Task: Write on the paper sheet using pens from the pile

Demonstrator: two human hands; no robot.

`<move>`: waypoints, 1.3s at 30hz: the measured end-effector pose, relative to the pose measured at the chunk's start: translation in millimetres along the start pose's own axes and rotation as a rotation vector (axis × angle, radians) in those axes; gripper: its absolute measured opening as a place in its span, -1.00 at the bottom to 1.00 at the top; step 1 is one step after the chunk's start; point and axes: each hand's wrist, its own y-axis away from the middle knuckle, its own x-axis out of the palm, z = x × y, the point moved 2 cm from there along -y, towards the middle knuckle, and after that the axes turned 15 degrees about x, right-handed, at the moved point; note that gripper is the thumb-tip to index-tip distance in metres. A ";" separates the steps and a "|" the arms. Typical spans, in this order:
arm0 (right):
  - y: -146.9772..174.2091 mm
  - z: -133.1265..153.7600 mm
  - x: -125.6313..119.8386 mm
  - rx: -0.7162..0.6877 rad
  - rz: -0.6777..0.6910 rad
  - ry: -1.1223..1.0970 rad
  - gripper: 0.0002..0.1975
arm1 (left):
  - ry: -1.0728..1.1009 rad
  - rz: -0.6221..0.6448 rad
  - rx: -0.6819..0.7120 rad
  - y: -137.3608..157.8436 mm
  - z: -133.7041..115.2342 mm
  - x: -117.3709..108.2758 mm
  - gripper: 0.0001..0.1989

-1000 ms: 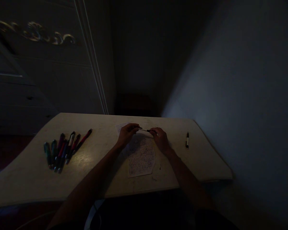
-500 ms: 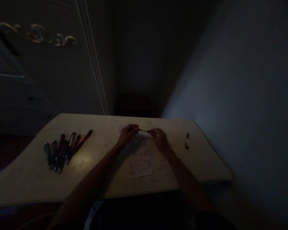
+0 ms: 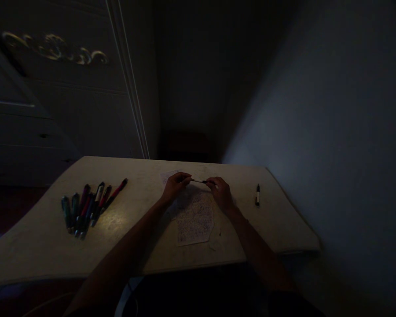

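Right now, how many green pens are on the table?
2: one green pen at the far left of the pen cluster, another green pen just right of it. Overlapping pens could hide more.

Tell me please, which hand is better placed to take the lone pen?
Right hand, probably: it is nearer to the lone pen than the left hand, though both hold a thin item.

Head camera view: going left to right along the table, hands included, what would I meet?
A cluster of pens → the left hand → a slender pen-like piece → the right hand → a lone black-and-white pen.
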 end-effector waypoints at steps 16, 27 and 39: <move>-0.1 5.0 -2.9 -0.030 -0.037 -0.014 -0.84 | 0.116 -0.006 -0.023 -1.1 3.7 1.2 -0.55; 0.5 6.4 -3.6 -0.014 -0.050 -0.018 -0.78 | 0.254 -0.089 -0.034 -2.5 2.6 2.2 -0.47; 1.9 9.1 -4.0 -0.027 -0.037 -0.039 -0.82 | 0.185 0.036 0.069 -1.5 -0.9 1.0 -0.67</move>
